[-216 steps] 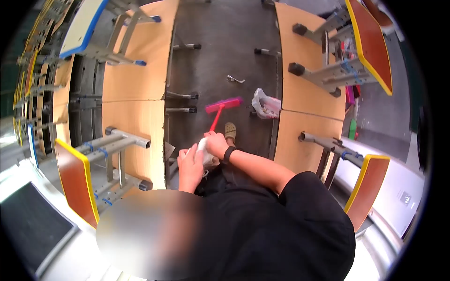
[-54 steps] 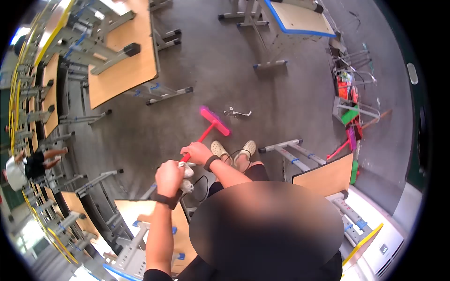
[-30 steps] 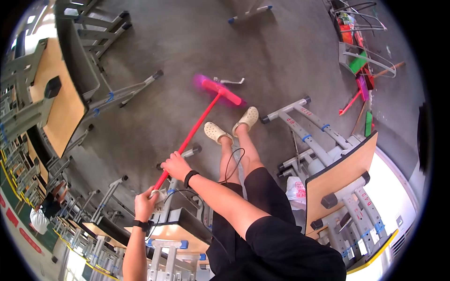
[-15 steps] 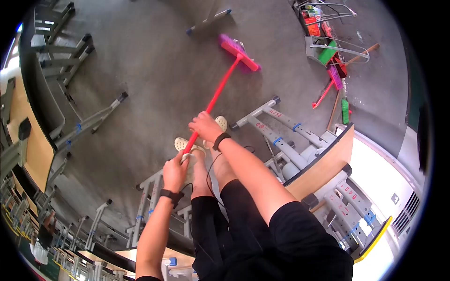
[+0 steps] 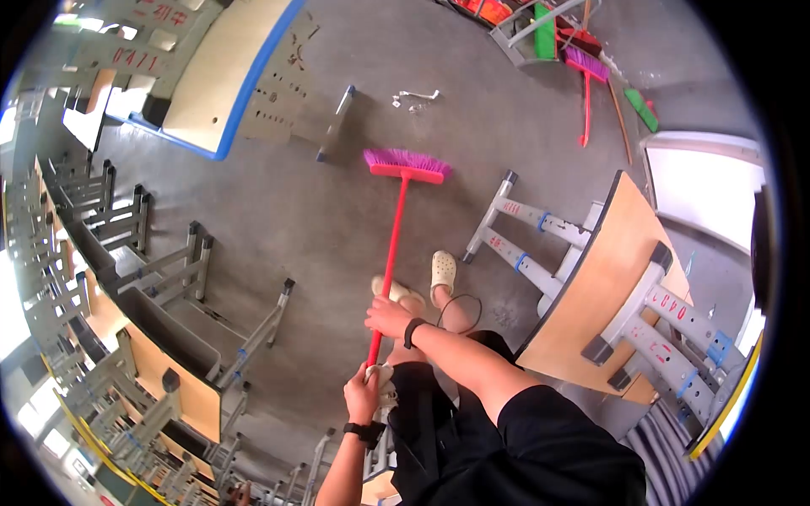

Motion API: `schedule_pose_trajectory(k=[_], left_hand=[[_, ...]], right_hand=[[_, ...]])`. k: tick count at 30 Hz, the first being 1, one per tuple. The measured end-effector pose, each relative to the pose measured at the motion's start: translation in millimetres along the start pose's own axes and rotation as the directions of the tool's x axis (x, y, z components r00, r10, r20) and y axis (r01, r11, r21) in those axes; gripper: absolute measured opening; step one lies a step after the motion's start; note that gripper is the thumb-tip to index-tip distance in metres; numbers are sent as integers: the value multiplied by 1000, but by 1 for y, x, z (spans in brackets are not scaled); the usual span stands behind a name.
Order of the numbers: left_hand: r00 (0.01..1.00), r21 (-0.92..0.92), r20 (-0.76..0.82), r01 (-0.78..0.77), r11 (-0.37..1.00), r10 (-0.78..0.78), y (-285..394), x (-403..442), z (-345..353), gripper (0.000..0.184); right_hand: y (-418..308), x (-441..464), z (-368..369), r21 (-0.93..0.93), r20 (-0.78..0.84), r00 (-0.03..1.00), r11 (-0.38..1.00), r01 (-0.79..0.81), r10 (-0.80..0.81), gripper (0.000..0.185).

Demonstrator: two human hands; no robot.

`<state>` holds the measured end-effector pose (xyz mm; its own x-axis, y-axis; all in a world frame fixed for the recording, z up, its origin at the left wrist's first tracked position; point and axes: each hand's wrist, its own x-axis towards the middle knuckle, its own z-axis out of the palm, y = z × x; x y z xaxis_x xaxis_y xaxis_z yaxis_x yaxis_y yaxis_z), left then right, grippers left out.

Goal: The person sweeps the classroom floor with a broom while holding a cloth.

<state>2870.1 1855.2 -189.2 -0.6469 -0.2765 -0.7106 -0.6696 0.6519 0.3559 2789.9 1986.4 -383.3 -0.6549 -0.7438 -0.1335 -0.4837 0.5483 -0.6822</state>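
Observation:
A red broom point(image 5: 395, 244) with purple bristles reaches forward from my body, its head resting on the grey floor. My right hand point(image 5: 388, 317) is wrapped round the lower part of the handle. Nearer to me, my left hand point(image 5: 363, 393) grips the top end of the handle, beside some whitish cloth or glove point(image 5: 384, 376) that I cannot make out clearly. Small debris with a pale bent strip point(image 5: 418, 95) lies on the floor beyond the bristles, apart from them.
A desk with an upturned stool point(image 5: 595, 295) stands at right. Desks point(image 5: 181, 379) line the left, and a blue-edged desk point(image 5: 228, 76) is at upper left. Another broom point(image 5: 586, 93), a green brush point(image 5: 641, 110) and a metal frame lie at upper right. My cream clogs point(image 5: 443, 271) are on the floor.
The view has turned and moved along the floor. The broom head has swung back from the debris, which now shows beyond it. Both hands have kept hold of the handle.

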Motion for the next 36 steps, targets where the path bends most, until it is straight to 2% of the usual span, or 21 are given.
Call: schedule_pose_trajectory(k=[3,5,6,9,11,13,16,19,21,24,26,28,29,30,31,33,36], left_hand=[[999,37,23,-27,999,26,18,25,0,39],[996,-13,38,-79,997,79,39,49,1,34],[994,-30,54,-89,996,91,51,65,3,34],[986,-61,131,-94,994,101,91,117,9,33],[982,-64,162,-90,994,100,121,138,5,34],[983,-125,143,-94,988,112,147,155,-4,37],[980,-176,142,-117,977,142,188,174,-12,40],[978,-79,199,-41,996,56,218,191,-15,41],[974,-128,224,-6,992,35,234,199,-16,41],[971,-197,239,59,979,-10,266,212,-17,43],[976,-176,210,96,980,-57,286,224,-23,43],[960,-307,267,169,937,-85,283,248,-22,40],[945,-349,309,219,911,-109,284,255,-25,39],[902,-378,397,329,865,-170,320,248,-39,33],[884,-395,421,382,835,-205,338,244,-41,33],[847,-466,473,474,747,-243,373,247,-27,31],[812,-496,547,511,702,-204,416,247,-7,36]], right_hand=[[22,9,-8,47,-10,998,996,-69,70,10],[41,22,-27,34,-59,988,989,-141,143,8],[53,28,-41,-22,-20,982,981,-191,190,6],[100,53,-82,-216,-86,965,940,-262,249,11],[121,63,-115,-81,7,956,953,-293,295,13],[143,81,-148,-73,15,956,954,-290,292,14],[156,96,-184,-50,-7,915,914,-403,403,14],[176,104,-208,-18,-2,894,893,-449,449,11],[193,107,-213,39,-12,900,900,-435,435,6],[220,115,-217,130,-114,908,912,-389,404,9],[232,129,-226,71,-86,931,934,-350,356,12],[248,146,-236,-73,-126,935,936,-343,333,17],[257,153,-242,6,-163,928,941,-338,334,17],[261,157,-244,91,-194,915,935,-342,354,17],[267,150,-250,164,-214,899,922,-352,381,16],[287,147,-273,62,-217,894,920,-387,391,14],[309,136,-308,-94,-228,914,927,-364,336,13]])
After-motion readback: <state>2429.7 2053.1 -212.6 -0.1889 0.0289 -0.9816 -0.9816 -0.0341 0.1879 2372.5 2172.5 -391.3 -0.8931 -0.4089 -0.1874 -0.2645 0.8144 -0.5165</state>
